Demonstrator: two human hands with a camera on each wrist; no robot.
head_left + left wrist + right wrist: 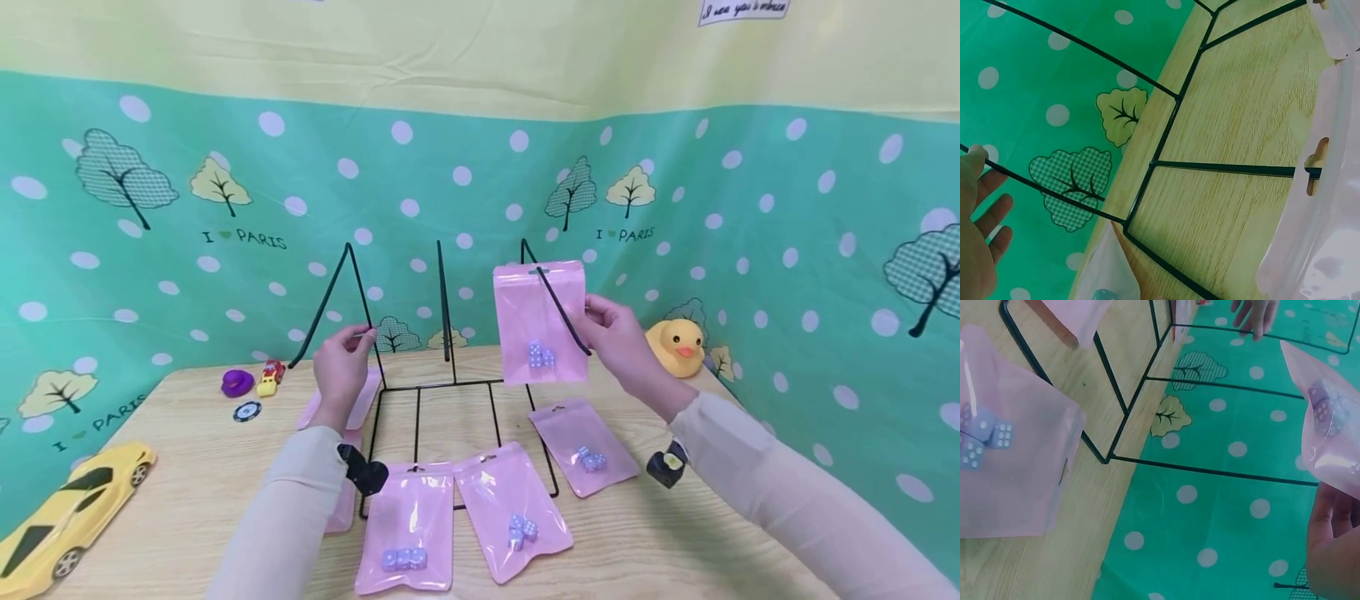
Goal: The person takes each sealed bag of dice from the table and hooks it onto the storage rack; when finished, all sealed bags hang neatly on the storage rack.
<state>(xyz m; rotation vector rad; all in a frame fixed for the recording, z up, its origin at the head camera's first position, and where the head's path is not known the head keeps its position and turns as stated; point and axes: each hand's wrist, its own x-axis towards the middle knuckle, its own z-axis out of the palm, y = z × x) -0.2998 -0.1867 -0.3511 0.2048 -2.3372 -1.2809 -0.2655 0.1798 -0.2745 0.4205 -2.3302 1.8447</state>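
Standing on the wooden table before the polka-dot backdrop, the black wire display rack has three upright prongs. The left hand pinches the left prong, while the right hand grips a pink zip pouch of small dice, hung by its slot on the right prong. Three matching pouches lie flat nearer the person.
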